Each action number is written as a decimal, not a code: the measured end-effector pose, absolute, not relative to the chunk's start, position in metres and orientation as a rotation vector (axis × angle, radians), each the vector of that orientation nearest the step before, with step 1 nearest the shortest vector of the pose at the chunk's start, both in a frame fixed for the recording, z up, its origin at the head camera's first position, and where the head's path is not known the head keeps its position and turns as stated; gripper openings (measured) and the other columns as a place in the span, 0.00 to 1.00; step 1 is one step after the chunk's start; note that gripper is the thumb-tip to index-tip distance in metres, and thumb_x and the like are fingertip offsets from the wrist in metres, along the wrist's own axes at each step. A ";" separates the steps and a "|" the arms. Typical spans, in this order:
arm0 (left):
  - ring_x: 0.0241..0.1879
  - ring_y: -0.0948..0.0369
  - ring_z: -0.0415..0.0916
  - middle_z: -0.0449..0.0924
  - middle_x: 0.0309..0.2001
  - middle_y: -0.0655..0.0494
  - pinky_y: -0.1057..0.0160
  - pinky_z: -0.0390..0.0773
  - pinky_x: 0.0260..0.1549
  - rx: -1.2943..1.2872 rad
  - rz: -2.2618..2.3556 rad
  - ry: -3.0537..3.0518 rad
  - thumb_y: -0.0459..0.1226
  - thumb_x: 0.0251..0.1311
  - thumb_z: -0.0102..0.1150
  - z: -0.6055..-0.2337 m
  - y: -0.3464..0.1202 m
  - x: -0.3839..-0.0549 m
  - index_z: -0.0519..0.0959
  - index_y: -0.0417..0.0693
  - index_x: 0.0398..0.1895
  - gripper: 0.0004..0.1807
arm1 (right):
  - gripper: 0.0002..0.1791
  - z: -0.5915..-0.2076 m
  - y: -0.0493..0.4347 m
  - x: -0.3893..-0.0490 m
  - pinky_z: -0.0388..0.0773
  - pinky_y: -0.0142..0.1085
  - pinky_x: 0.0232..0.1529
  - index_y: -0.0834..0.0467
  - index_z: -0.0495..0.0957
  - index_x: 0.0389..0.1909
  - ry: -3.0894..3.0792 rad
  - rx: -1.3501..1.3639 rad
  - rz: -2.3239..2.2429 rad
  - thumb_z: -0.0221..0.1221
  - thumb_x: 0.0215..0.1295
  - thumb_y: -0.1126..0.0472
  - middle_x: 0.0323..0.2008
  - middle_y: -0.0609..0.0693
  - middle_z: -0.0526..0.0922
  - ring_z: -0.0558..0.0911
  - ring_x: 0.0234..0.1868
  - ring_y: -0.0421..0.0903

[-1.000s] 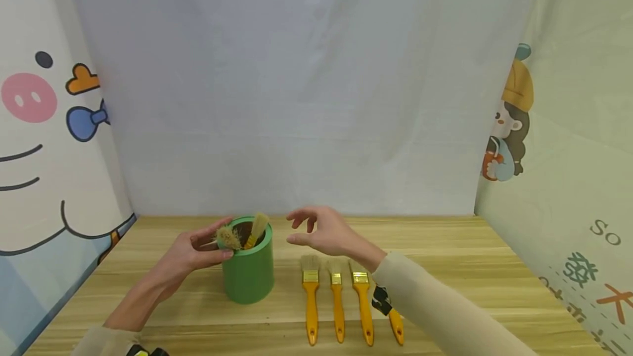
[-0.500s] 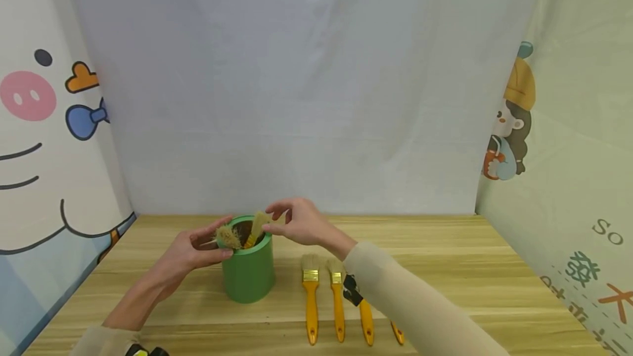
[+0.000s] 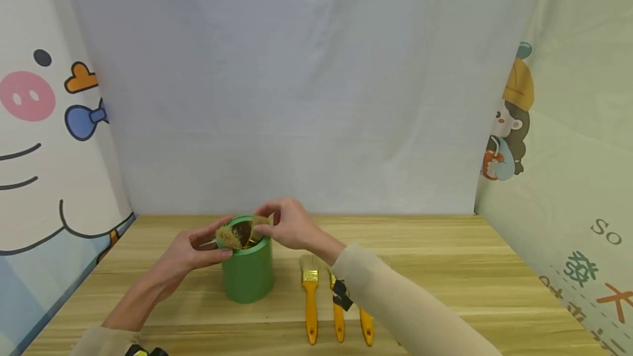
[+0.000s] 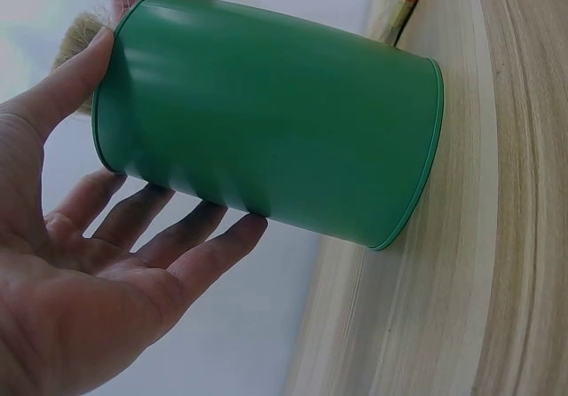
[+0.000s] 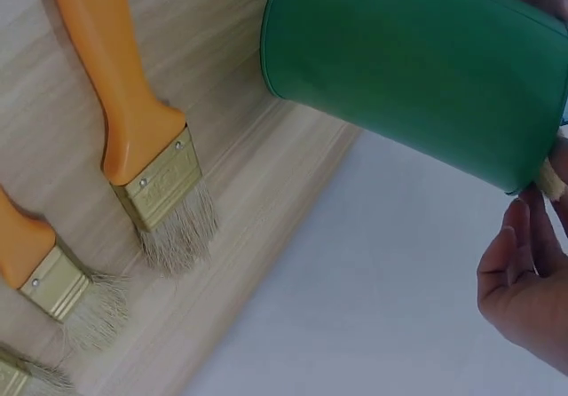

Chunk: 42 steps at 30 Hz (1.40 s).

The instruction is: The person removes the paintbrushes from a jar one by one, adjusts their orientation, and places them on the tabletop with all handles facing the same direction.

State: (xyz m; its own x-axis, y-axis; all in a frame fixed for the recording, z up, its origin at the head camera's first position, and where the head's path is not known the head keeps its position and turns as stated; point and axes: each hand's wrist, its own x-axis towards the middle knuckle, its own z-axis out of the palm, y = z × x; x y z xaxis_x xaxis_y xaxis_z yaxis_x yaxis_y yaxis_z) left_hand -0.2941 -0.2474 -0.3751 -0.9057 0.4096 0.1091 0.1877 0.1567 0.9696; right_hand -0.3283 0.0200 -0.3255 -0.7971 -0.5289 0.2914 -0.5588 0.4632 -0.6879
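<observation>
A green cylindrical container [image 3: 249,278] stands upright on the wooden table. My left hand [image 3: 190,250] holds it from the left near the rim; in the left wrist view the thumb [image 4: 75,81] lies on one side and the fingers on the other. Bristles of one paintbrush [image 3: 228,237] stick out at the container's left. On its right side my right hand [image 3: 289,227] pinches the pale bristles of another paintbrush [image 3: 261,222] between thumb and fingers; its handle is hidden inside. In the right wrist view those bristles [image 5: 550,181] show at the rim.
Right of the container several orange-handled brushes lie in a row, bristles away from me: the leftmost brush [image 3: 310,301], a second brush [image 3: 338,320] and a third brush [image 3: 366,327]. My right sleeve [image 3: 395,295] covers part of the row. A pale cloth [image 3: 306,98] hangs behind.
My right hand has moved left to the container's rim and taken hold of the right-hand brush's bristles. The left hand and the container have stayed in place.
</observation>
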 end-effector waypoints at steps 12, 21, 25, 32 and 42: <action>0.74 0.32 0.61 0.57 0.80 0.39 0.40 0.77 0.62 0.604 1.828 2.226 0.38 0.71 0.67 -0.375 -0.248 -0.294 0.57 0.47 0.85 0.43 | 0.10 -0.314 0.015 -0.331 0.79 0.32 0.37 0.58 0.89 0.48 -2.541 1.004 1.345 0.71 0.69 0.62 0.40 0.45 0.89 0.81 0.36 0.37; 0.74 0.32 0.60 0.56 0.81 0.39 0.40 0.76 0.63 0.598 1.829 2.216 0.38 0.72 0.67 -0.375 -0.250 -0.295 0.58 0.48 0.85 0.43 | 0.12 -0.321 0.010 -0.332 0.83 0.32 0.36 0.57 0.87 0.52 -2.556 1.076 1.404 0.70 0.71 0.63 0.39 0.46 0.90 0.85 0.37 0.37; 0.74 0.32 0.61 0.56 0.81 0.40 0.40 0.76 0.62 0.593 1.829 2.223 0.38 0.71 0.67 -0.376 -0.249 -0.295 0.58 0.48 0.85 0.43 | 0.15 -0.324 0.012 -0.332 0.80 0.32 0.38 0.57 0.86 0.56 -2.560 1.121 1.271 0.70 0.71 0.63 0.46 0.47 0.89 0.81 0.40 0.39; 0.74 0.32 0.61 0.56 0.81 0.39 0.40 0.77 0.62 0.584 1.837 2.221 0.39 0.71 0.67 -0.374 -0.248 -0.294 0.57 0.47 0.85 0.44 | 0.24 -0.325 0.015 -0.333 0.77 0.34 0.42 0.56 0.83 0.64 -2.614 1.164 1.197 0.69 0.68 0.68 0.54 0.50 0.86 0.78 0.45 0.45; 0.73 0.32 0.61 0.57 0.80 0.39 0.38 0.76 0.62 0.587 1.841 2.216 0.38 0.71 0.68 -0.373 -0.248 -0.292 0.59 0.49 0.85 0.43 | 0.26 -0.328 0.015 -0.330 0.75 0.36 0.39 0.51 0.78 0.66 -2.636 1.091 1.225 0.69 0.69 0.67 0.47 0.50 0.87 0.77 0.42 0.45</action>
State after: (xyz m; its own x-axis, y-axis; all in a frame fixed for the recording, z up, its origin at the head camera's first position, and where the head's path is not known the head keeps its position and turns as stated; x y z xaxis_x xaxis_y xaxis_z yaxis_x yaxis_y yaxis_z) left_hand -0.2924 -0.2483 -0.3734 -0.9008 0.4235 0.0963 0.1724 0.1450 0.9743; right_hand -0.3302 0.0146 -0.3280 -0.7524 -0.5818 0.3088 -0.6111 0.4417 -0.6569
